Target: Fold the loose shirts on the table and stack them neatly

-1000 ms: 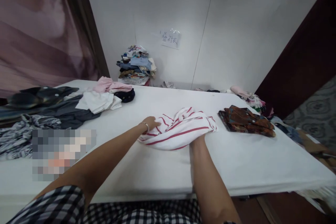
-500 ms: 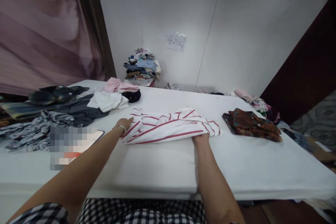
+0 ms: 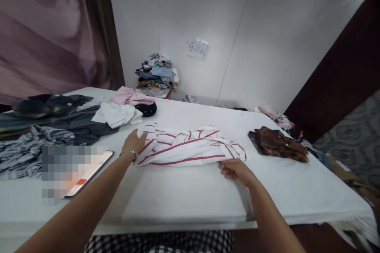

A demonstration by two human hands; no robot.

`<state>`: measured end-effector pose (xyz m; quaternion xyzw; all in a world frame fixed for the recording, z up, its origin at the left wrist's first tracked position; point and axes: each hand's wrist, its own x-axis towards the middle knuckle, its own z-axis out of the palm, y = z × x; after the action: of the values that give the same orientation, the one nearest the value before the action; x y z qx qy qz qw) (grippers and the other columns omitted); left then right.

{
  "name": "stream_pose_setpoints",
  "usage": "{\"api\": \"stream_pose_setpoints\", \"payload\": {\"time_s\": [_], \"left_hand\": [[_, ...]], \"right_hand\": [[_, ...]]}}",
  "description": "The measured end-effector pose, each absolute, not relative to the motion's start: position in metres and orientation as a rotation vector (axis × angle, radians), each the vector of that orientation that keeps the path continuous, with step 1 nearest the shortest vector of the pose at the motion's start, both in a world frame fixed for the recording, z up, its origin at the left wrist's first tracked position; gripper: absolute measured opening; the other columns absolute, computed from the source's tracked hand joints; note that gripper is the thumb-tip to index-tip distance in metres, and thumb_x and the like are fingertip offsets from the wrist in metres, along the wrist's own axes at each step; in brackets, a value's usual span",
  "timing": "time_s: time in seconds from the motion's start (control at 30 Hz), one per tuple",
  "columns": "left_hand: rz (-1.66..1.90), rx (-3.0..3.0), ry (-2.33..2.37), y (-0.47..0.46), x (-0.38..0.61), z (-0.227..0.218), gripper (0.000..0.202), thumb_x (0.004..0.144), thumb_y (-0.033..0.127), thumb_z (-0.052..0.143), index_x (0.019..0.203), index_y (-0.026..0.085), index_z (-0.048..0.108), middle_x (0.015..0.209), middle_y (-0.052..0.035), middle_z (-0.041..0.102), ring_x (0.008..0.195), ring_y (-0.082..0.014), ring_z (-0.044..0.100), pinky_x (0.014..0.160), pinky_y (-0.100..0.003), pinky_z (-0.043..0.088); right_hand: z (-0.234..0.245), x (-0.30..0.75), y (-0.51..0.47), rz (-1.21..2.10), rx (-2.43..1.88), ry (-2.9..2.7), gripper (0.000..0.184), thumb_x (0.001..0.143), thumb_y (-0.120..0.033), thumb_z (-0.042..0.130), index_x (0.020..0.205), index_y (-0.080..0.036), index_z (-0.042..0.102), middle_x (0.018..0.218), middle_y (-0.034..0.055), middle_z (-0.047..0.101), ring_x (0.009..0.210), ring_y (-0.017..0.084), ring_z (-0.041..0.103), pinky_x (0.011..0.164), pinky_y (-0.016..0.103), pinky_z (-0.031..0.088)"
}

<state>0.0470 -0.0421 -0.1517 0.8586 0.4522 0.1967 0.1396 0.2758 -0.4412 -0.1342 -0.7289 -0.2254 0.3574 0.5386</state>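
White cotton-like garment with red stripes [image 3: 190, 148] lies in a long, flattened bundle across the middle of the white-covered counter [image 3: 178, 197], its stripes running mostly lengthwise and its upper side wrinkled. The person's left hand [image 3: 133, 142], with a thin pale bracelet [image 3: 129, 151] at the wrist, is at the left end of the bundle, its fingers spread, the thumb apart from the rest. The right hand [image 3: 236, 170] is at the near edge towards the right end, its fingers loosely bent with nothing between them; they are slightly blurred, and whether their tips touch the cloth I cannot tell.

To the right, well apart from the bundle, sits a folded rust-brown and dark patterned garment [image 3: 280, 145]. On the left part of the counter, a crumpled white garment [image 3: 114, 114] lies in front of a pale pink garment [image 3: 130, 95], with a small black cloth item [image 3: 147, 109] beside them. Nearer are a dark grey garment [image 3: 89, 126] and a rumpled black-and-white patterned garment [image 3: 32, 148]. A flat device with a lit screen [image 3: 94, 168], partly pixelated, lies near the left forearm. Beyond the counter, a tall pile of mixed clothes [image 3: 157, 74] stands against the pale wall [image 3: 184, 8], below and left of a white handwritten sign [image 3: 197, 50].
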Motion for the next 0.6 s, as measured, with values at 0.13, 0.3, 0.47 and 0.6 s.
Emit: {"api": "stream_pose_setpoints", "payload": {"time_s": [0.13,0.3,0.47,0.6], "left_hand": [[0.77,2.668,0.851,-0.076,0.062,-0.16,0.059,0.086,0.054,0.041,0.132,0.018,0.048,0.138,-0.0133,0.05,0.127,-0.0289,0.046,0.102,-0.041,0.037],[0.561,2.878,0.392,-0.13,0.072,-0.149,0.037,0.086,0.04,0.052,0.114,0.018,0.061,0.114,-0.0125,0.065,0.106,-0.0273,0.058,0.092,-0.044,0.042],[0.62,3.05,0.143,-0.157,0.037,-0.126,0.031,0.091,0.014,0.035,0.078,0.015,0.063,0.079,-0.0083,0.064,0.072,-0.02,0.058,0.071,-0.037,0.043],[0.667,3.008,-0.005,-0.157,0.003,-0.133,0.032,0.093,0.015,0.034,0.074,0.016,0.06,0.073,-0.0048,0.061,0.068,-0.0172,0.054,0.067,-0.033,0.042]], "right_hand": [[-0.099,0.264,-0.442,0.609,-1.835,-0.733,0.036,0.076,-0.042,0.064,0.1,-0.017,0.07,0.09,0.0101,0.073,0.081,0.022,0.068,0.068,0.033,0.054],[-0.097,0.288,-0.387,-0.112,-2.146,-1.156,0.038,0.079,-0.023,0.057,0.116,-0.02,0.065,0.116,0.01,0.066,0.106,0.025,0.06,0.092,0.041,0.045],[-0.119,0.305,-0.39,-0.218,-2.268,-1.395,0.021,0.083,-0.015,0.053,0.094,-0.019,0.071,0.089,0.0082,0.07,0.09,0.023,0.062,0.088,0.041,0.045],[-0.128,0.278,-0.439,-0.362,-2.092,-1.678,0.021,0.086,-0.014,0.051,0.096,-0.023,0.067,0.105,0.0091,0.067,0.103,0.022,0.059,0.088,0.04,0.048]]}}
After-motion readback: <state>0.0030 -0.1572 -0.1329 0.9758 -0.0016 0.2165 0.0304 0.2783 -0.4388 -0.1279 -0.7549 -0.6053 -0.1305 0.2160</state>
